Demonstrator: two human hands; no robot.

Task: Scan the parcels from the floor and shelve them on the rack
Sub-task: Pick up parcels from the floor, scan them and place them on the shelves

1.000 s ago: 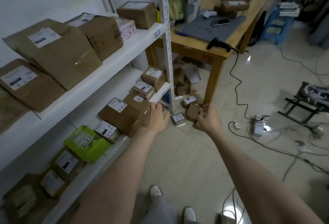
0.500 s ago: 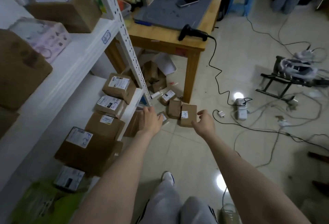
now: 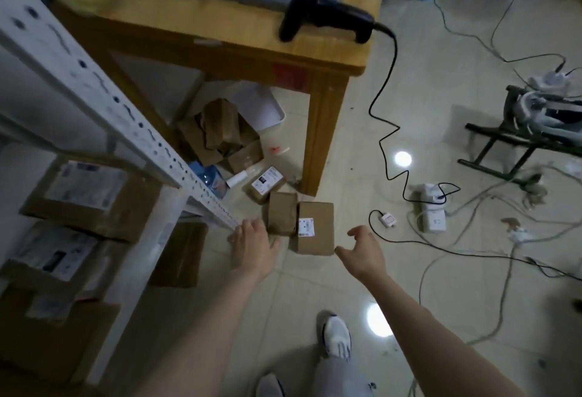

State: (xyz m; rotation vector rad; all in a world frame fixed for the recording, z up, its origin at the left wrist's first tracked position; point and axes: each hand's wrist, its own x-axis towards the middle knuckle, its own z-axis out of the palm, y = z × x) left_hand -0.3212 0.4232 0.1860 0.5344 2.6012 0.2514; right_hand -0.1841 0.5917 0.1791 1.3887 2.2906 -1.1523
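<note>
A pale tiled floor (image 3: 315, 286) strewn with cables runs beside a wooden table (image 3: 220, 56) and a white rack (image 3: 126, 113). A small brown parcel (image 3: 315, 229) with a white label lies on the floor near the table leg, touching a plain box (image 3: 282, 217). The left hand (image 3: 255, 245) and right hand (image 3: 362, 251) reach in from either side, fingers spread, holding nothing. It seems best to grip opposite sides firmly, label upward for the scanner (image 3: 324, 15) on the table.

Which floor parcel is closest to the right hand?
The brown box with the small white label, just beyond the right hand; the plain box lies farther left.
</note>
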